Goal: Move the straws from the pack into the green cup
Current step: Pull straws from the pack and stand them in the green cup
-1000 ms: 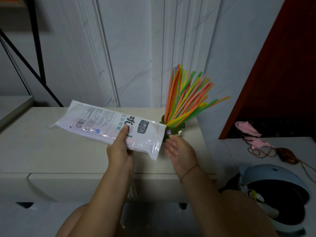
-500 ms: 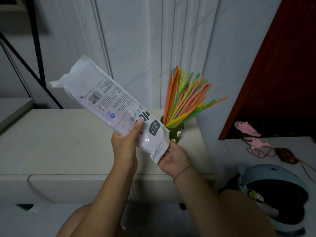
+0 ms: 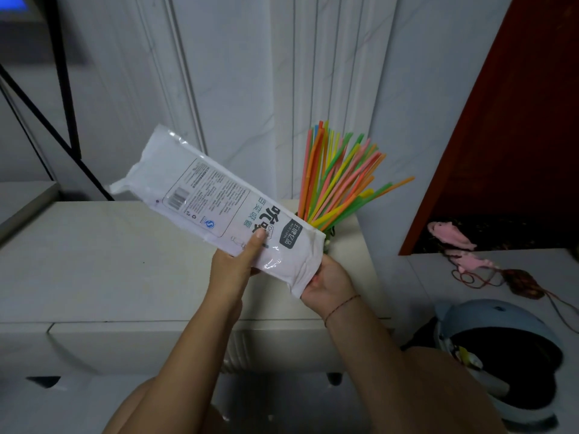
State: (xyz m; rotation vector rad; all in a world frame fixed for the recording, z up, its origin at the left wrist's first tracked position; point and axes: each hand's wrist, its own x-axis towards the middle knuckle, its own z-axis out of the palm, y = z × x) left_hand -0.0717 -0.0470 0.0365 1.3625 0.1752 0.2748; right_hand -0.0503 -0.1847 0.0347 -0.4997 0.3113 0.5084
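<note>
I hold a white plastic straw pack [image 3: 216, 198] tilted in the air, its far end up to the left. My left hand [image 3: 233, 267] grips its lower middle with the thumb on the printed face. My right hand [image 3: 326, 286] pinches the pack's lower right end from below. Behind the pack, a fan of colourful straws [image 3: 341, 180] stands in the green cup [image 3: 330, 234], which is almost wholly hidden by the pack. I cannot tell what is inside the pack.
The cup stands at the back right of a cream cabinet top [image 3: 125, 261]. To the right, a white surface [image 3: 532, 277] carries pink toys [image 3: 451, 236] and a cord. A light blue helmet [image 3: 501, 349] lies at lower right. Black metal bars [image 3: 62, 89] rise at left.
The pack went from lying low and flat in my left hand to tilted up, then dropped slightly. My right hand, open a second ago, has taken hold of its lower end.
</note>
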